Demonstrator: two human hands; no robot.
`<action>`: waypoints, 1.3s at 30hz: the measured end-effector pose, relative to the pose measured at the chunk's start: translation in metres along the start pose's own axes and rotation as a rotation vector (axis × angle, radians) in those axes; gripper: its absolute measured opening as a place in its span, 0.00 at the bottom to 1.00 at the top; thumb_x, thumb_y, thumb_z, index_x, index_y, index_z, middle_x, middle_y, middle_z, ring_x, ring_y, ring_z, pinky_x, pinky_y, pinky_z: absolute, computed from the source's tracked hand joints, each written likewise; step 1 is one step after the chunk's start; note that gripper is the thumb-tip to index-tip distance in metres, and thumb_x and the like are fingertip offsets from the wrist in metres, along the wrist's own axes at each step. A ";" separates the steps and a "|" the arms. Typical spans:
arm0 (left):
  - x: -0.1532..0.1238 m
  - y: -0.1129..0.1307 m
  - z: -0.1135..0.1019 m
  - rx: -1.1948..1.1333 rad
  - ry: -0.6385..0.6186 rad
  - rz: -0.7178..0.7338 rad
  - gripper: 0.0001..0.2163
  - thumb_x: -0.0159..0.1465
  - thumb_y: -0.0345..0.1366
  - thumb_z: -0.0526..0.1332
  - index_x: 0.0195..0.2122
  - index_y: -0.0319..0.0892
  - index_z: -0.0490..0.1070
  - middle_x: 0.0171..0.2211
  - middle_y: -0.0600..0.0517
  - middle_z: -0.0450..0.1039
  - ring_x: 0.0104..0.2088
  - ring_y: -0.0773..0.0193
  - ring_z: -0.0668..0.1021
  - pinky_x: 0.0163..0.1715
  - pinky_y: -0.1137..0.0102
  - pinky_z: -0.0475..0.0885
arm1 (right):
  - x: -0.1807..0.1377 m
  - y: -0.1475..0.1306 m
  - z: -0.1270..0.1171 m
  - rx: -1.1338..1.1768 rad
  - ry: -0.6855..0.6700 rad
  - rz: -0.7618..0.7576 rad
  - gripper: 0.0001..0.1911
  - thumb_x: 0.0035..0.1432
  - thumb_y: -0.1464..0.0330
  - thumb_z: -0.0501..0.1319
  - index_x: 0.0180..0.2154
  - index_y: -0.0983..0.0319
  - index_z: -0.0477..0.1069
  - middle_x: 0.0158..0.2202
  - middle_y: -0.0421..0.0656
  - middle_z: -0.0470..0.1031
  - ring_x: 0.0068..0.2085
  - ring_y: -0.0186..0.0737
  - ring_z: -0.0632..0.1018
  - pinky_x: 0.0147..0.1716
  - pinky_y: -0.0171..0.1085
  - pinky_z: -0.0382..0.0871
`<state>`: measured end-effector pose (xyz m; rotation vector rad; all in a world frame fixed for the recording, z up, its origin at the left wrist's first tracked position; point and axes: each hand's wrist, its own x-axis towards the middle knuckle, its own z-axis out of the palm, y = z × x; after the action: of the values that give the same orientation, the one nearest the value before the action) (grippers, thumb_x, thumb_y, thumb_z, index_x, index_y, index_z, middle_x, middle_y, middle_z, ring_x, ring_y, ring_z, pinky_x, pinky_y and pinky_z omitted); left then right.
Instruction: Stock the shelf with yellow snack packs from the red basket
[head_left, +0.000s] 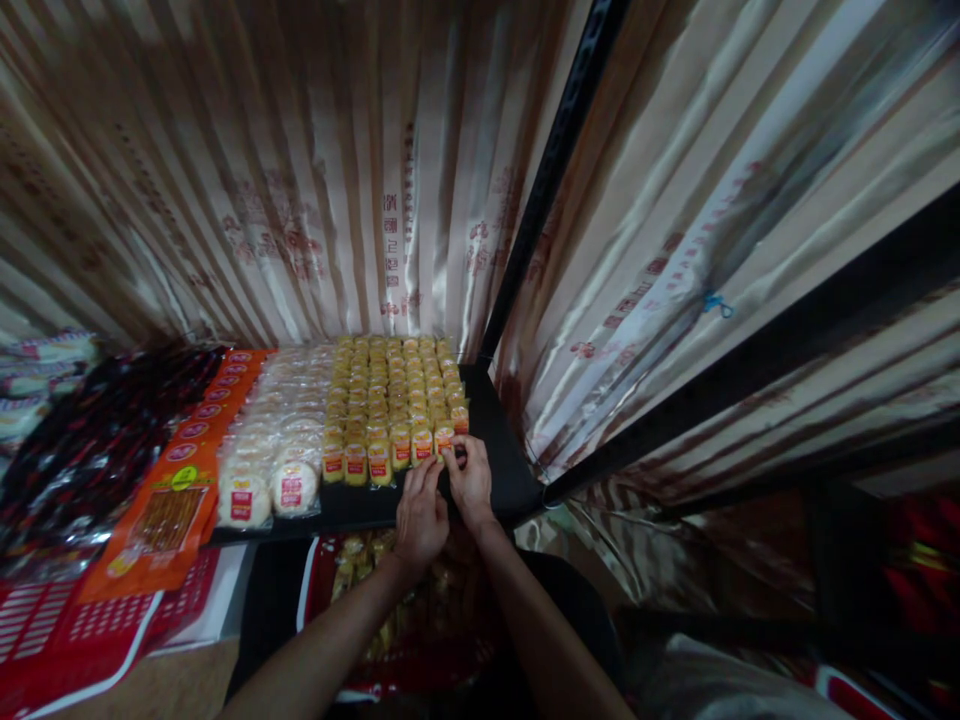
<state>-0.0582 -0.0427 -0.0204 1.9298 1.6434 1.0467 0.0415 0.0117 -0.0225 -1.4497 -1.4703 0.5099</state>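
Observation:
Small yellow snack packets (pixel 380 463) with red labels stand in tight rows on the black shelf (pixel 499 440). At the front right of these rows, my right hand (pixel 471 480) pinches one yellow snack packet (pixel 443 437) between thumb and fingers. My left hand (pixel 421 512) is closed beside it, its fingertips at the lower edge of the same packet; the exact grip is partly hidden. Under my forearms, a red basket (pixel 313 580) holds more yellow packets.
Left of the rows lie clear-wrapped white round cakes (pixel 296 487), an orange snack bag (pixel 161 515) and dark shiny packets (pixel 90 450). Another red basket (pixel 97 620) sits lower left. Black metal posts (pixel 555 180) and printed plastic sheeting (pixel 337 200) surround the shelf.

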 end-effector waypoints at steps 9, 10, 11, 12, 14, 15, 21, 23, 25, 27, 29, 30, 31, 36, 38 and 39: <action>0.001 -0.014 0.007 0.006 -0.009 0.068 0.26 0.53 0.23 0.48 0.55 0.35 0.62 0.55 0.42 0.64 0.57 0.56 0.64 0.58 0.56 0.60 | 0.000 0.003 0.005 0.023 -0.008 -0.031 0.06 0.57 0.67 0.53 0.34 0.60 0.67 0.38 0.45 0.67 0.39 0.39 0.70 0.36 0.36 0.70; 0.000 -0.016 0.008 0.011 -0.007 0.089 0.26 0.53 0.23 0.48 0.55 0.35 0.62 0.55 0.42 0.64 0.57 0.56 0.64 0.57 0.55 0.60 | -0.001 0.004 0.005 0.024 -0.006 -0.039 0.06 0.57 0.67 0.53 0.34 0.60 0.67 0.39 0.45 0.67 0.40 0.39 0.70 0.38 0.37 0.70; -0.001 -0.018 0.009 0.015 -0.005 0.109 0.26 0.53 0.23 0.48 0.55 0.36 0.61 0.55 0.42 0.64 0.57 0.55 0.64 0.57 0.55 0.60 | -0.001 0.004 0.006 0.026 -0.001 -0.046 0.05 0.57 0.67 0.53 0.33 0.60 0.67 0.39 0.45 0.66 0.40 0.39 0.70 0.39 0.38 0.69; -0.001 -0.019 0.010 0.019 -0.003 0.125 0.26 0.53 0.23 0.48 0.55 0.36 0.61 0.55 0.43 0.64 0.57 0.55 0.64 0.57 0.55 0.60 | -0.001 0.005 0.006 0.027 0.003 -0.050 0.05 0.56 0.67 0.54 0.33 0.60 0.67 0.39 0.45 0.66 0.41 0.39 0.70 0.41 0.39 0.69; -0.002 -0.020 0.010 0.022 0.002 0.137 0.26 0.54 0.24 0.49 0.56 0.37 0.61 0.55 0.43 0.64 0.57 0.55 0.64 0.58 0.56 0.59 | -0.002 0.005 0.007 0.031 0.009 -0.044 0.05 0.56 0.67 0.54 0.32 0.60 0.68 0.40 0.45 0.66 0.42 0.39 0.70 0.42 0.39 0.68; -0.003 -0.019 0.011 0.024 0.005 0.137 0.26 0.54 0.24 0.48 0.56 0.36 0.61 0.55 0.43 0.64 0.57 0.56 0.64 0.57 0.56 0.60 | -0.002 0.005 0.008 0.034 0.008 -0.036 0.06 0.56 0.67 0.54 0.32 0.60 0.68 0.40 0.45 0.66 0.42 0.39 0.70 0.43 0.39 0.68; -0.004 -0.018 0.009 0.040 0.024 0.154 0.23 0.55 0.25 0.48 0.54 0.33 0.62 0.53 0.41 0.65 0.56 0.57 0.65 0.56 0.58 0.61 | -0.003 0.004 0.007 0.040 -0.008 0.007 0.08 0.56 0.66 0.54 0.31 0.61 0.70 0.44 0.48 0.63 0.43 0.40 0.70 0.40 0.38 0.70; -0.004 -0.019 0.009 0.037 0.029 0.153 0.22 0.56 0.25 0.47 0.53 0.35 0.63 0.52 0.42 0.66 0.56 0.57 0.65 0.56 0.58 0.62 | -0.005 0.004 0.006 0.029 -0.004 0.004 0.09 0.56 0.65 0.54 0.32 0.62 0.71 0.46 0.49 0.63 0.45 0.41 0.70 0.40 0.39 0.71; -0.004 -0.020 0.009 0.033 0.031 0.149 0.22 0.56 0.25 0.47 0.52 0.37 0.63 0.51 0.43 0.67 0.54 0.57 0.66 0.55 0.57 0.62 | -0.008 0.002 0.004 -0.002 0.013 -0.022 0.10 0.57 0.65 0.54 0.32 0.62 0.72 0.47 0.50 0.62 0.47 0.42 0.69 0.42 0.40 0.71; -0.005 -0.020 0.007 0.028 0.022 0.155 0.21 0.56 0.25 0.47 0.51 0.38 0.65 0.50 0.43 0.68 0.53 0.57 0.67 0.54 0.57 0.63 | -0.014 -0.001 0.000 -0.036 0.035 -0.057 0.11 0.57 0.65 0.54 0.34 0.62 0.73 0.47 0.50 0.63 0.48 0.43 0.69 0.43 0.42 0.70; -0.010 -0.019 0.005 0.019 0.005 0.180 0.20 0.56 0.26 0.47 0.49 0.38 0.66 0.48 0.43 0.69 0.51 0.57 0.68 0.53 0.58 0.64 | -0.023 -0.007 -0.005 -0.041 0.046 -0.080 0.12 0.57 0.65 0.53 0.35 0.62 0.72 0.46 0.51 0.65 0.48 0.43 0.69 0.42 0.41 0.70; -0.014 -0.018 0.003 0.013 -0.014 0.195 0.19 0.57 0.26 0.47 0.48 0.38 0.67 0.46 0.43 0.70 0.49 0.57 0.69 0.52 0.58 0.65 | -0.030 -0.010 -0.008 -0.032 0.046 -0.086 0.12 0.58 0.65 0.52 0.36 0.62 0.72 0.44 0.50 0.67 0.47 0.43 0.70 0.42 0.41 0.70; -0.020 -0.017 0.001 0.007 -0.043 0.211 0.18 0.58 0.27 0.46 0.47 0.38 0.68 0.44 0.44 0.71 0.47 0.57 0.70 0.50 0.59 0.66 | -0.039 -0.012 -0.011 -0.021 0.041 -0.089 0.12 0.59 0.65 0.51 0.37 0.62 0.71 0.43 0.50 0.68 0.46 0.42 0.71 0.42 0.40 0.70; -0.064 -0.018 -0.004 -0.025 -0.259 0.254 0.14 0.62 0.32 0.48 0.42 0.40 0.72 0.40 0.44 0.73 0.42 0.57 0.72 0.46 0.61 0.67 | -0.100 -0.008 -0.021 -0.005 -0.050 0.027 0.13 0.60 0.63 0.49 0.35 0.60 0.70 0.35 0.46 0.74 0.39 0.40 0.75 0.41 0.39 0.69; -0.081 -0.023 -0.002 -0.075 -0.350 0.224 0.14 0.60 0.32 0.51 0.44 0.42 0.72 0.46 0.43 0.72 0.46 0.56 0.71 0.49 0.60 0.66 | -0.123 0.003 -0.023 -0.054 -0.142 0.120 0.14 0.60 0.62 0.49 0.35 0.60 0.71 0.35 0.46 0.76 0.38 0.40 0.76 0.40 0.38 0.70; -0.088 -0.026 0.000 -0.104 -0.400 0.181 0.15 0.59 0.31 0.52 0.45 0.42 0.72 0.48 0.43 0.71 0.48 0.56 0.71 0.51 0.60 0.65 | -0.132 0.010 -0.024 -0.106 -0.189 0.156 0.15 0.61 0.63 0.48 0.36 0.60 0.72 0.36 0.46 0.77 0.38 0.41 0.77 0.41 0.38 0.70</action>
<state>-0.0782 -0.1210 -0.0636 2.0820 1.1930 0.7283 0.0425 -0.1163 -0.0646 -1.6458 -1.5584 0.6897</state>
